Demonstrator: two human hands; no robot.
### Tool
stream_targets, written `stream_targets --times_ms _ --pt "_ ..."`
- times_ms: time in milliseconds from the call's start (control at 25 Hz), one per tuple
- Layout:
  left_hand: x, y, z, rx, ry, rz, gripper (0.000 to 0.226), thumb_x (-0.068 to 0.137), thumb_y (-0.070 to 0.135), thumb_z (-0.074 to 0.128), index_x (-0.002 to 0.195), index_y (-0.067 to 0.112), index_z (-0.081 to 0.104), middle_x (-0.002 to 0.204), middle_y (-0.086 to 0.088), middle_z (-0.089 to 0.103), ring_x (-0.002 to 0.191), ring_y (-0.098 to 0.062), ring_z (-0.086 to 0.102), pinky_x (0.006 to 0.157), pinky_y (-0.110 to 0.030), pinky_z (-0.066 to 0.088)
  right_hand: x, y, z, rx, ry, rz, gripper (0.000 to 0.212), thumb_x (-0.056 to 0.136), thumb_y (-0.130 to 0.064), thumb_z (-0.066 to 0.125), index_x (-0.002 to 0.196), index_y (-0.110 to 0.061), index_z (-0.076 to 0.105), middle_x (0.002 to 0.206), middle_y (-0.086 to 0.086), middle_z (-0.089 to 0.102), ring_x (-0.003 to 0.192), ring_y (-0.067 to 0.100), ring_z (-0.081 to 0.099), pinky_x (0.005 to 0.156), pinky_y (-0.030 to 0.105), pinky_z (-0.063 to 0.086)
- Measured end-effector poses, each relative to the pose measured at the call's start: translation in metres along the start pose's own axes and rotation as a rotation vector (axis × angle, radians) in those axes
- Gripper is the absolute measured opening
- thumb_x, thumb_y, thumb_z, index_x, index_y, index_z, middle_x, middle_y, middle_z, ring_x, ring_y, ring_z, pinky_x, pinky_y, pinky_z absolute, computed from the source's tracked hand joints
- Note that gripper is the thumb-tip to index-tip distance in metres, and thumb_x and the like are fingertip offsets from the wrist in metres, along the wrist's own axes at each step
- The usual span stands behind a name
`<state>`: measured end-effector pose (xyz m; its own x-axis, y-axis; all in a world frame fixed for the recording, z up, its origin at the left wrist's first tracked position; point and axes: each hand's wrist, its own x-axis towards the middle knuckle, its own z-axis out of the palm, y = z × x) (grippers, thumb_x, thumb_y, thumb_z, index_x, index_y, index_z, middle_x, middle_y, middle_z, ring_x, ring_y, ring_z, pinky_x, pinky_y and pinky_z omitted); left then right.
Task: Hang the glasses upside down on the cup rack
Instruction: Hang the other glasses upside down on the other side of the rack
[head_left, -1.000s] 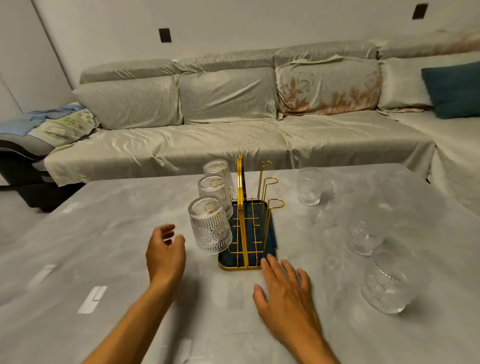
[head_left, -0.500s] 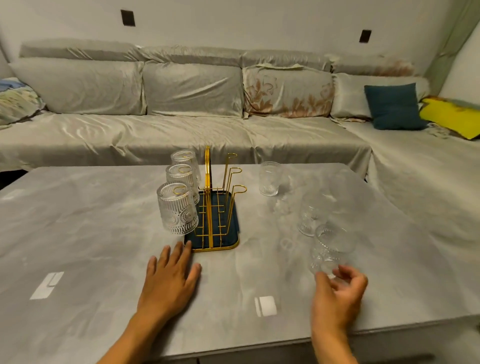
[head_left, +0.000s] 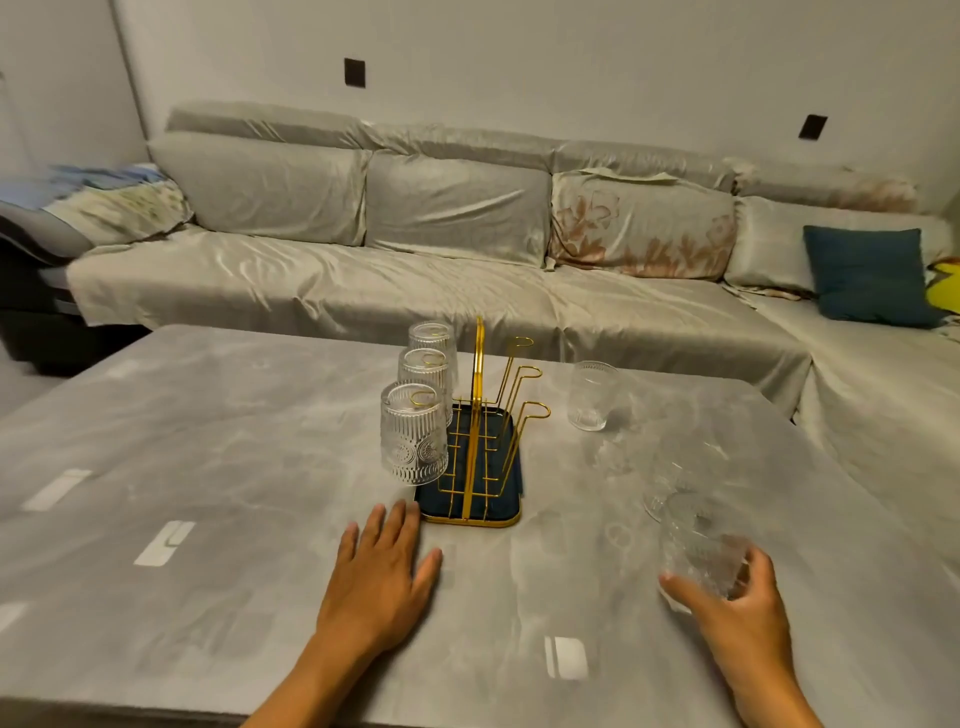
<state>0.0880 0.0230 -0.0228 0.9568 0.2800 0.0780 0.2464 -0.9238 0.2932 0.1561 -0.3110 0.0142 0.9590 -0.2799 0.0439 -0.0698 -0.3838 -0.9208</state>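
Right fingers (head_left: 691, 590) around a ribbed glass (head_left: 698, 545); left hand (head_left: 382, 577) flat, fingers spread, beside the rack (head_left: 475, 467)

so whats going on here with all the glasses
A person is loading clear ribbed glasses onto a gold wire cup rack with a dark blue tray, standing on a grey table. Three glasses already hang upside down on its left pegs; the three right pegs are bare. The right hand is closed around another glass near the table's right side, while the left hand rests flat in front of the rack. Two more glasses wait on the table.
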Motion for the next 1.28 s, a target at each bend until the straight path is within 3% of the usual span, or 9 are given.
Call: stream_targets --times_ms 200,320,480,600,760,920,1280 --pt "0.001 -0.002 0.004 0.061 -0.011 -0.145 0.079 0.082 0.076 0.001 0.152 0.039 -0.004 0.164 -0.001 -0.010 0.148 -0.029 -0.016 0.112 -0.059 -0.014 0.003 -0.071 -0.002 0.044 -0.154 -0.291 0.080 0.053 -0.046 0.089 0.120 -0.042 0.046 0.120 -0.003 0.057 0.093 0.009 0.058 0.064 0.020 0.048" --pt "0.002 -0.002 0.003 0.064 -0.022 -0.139 0.080 0.080 0.078 -0.001 0.151 0.041 -0.005 0.164 -0.001 -0.010 0.148 -0.029 -0.017 0.115 -0.059 -0.011 0.014 -0.128 0.004 0.233 -0.116 -0.400 0.076 0.055 -0.041 0.088 0.119 -0.034 0.046 0.117 0.005 0.060 0.094 0.022 0.064 0.074 0.036 0.056" --pt "0.003 -0.010 0.000 0.090 -0.044 -0.081 0.086 0.073 0.084 -0.006 0.149 0.045 -0.010 0.163 0.001 -0.012 0.148 -0.027 -0.017 0.116 -0.055 -0.011 0.027 -0.183 0.011 0.418 0.024 -0.477 0.061 0.054 -0.052 0.087 0.100 -0.039 0.050 0.094 -0.002 0.064 0.079 0.011 0.064 0.073 0.040 0.057" --pt "0.002 -0.014 0.000 0.064 -0.015 -0.069 0.086 0.071 0.087 -0.007 0.147 0.049 -0.012 0.162 0.005 -0.013 0.148 -0.024 -0.017 0.117 -0.052 -0.013 0.032 -0.192 0.021 0.303 0.083 -0.611 0.048 0.064 -0.054 0.081 0.102 -0.042 0.055 0.098 -0.004 0.067 0.086 0.011 0.065 0.073 0.033 0.055" --pt "0.002 -0.015 0.004 0.063 -0.007 -0.074 0.085 0.071 0.088 -0.006 0.146 0.050 -0.013 0.162 0.006 -0.015 0.147 -0.022 -0.019 0.117 -0.052 -0.014 0.035 -0.188 0.048 0.082 0.019 -0.704 0.047 0.073 -0.046 0.077 0.114 -0.026 0.066 0.108 -0.005 0.070 0.095 0.006 0.063 0.078 0.010 0.047" --pt "0.003 -0.014 0.003 0.053 -0.006 -0.080 0.085 0.071 0.088 -0.006 0.146 0.051 -0.012 0.162 0.007 -0.015 0.147 -0.022 -0.021 0.116 -0.052 -0.016 0.034 -0.182 0.075 -0.140 -0.041 -0.821 0.053 0.076 -0.044 0.075 0.122 -0.020 0.063 0.120 0.004 0.066 0.107 0.022 0.056 0.087 0.033 0.047" --pt "0.002 -0.013 0.001 0.059 -0.015 -0.082 0.086 0.070 0.088 -0.006 0.147 0.050 -0.012 0.161 0.006 -0.017 0.147 -0.022 -0.021 0.116 -0.053 -0.015 0.030 -0.157 0.110 -0.339 -0.147 -0.844 0.050 0.077 -0.037 0.074 0.121 -0.016 0.064 0.119 0.007 0.066 0.106 0.029 0.050 0.080 0.030 0.037"
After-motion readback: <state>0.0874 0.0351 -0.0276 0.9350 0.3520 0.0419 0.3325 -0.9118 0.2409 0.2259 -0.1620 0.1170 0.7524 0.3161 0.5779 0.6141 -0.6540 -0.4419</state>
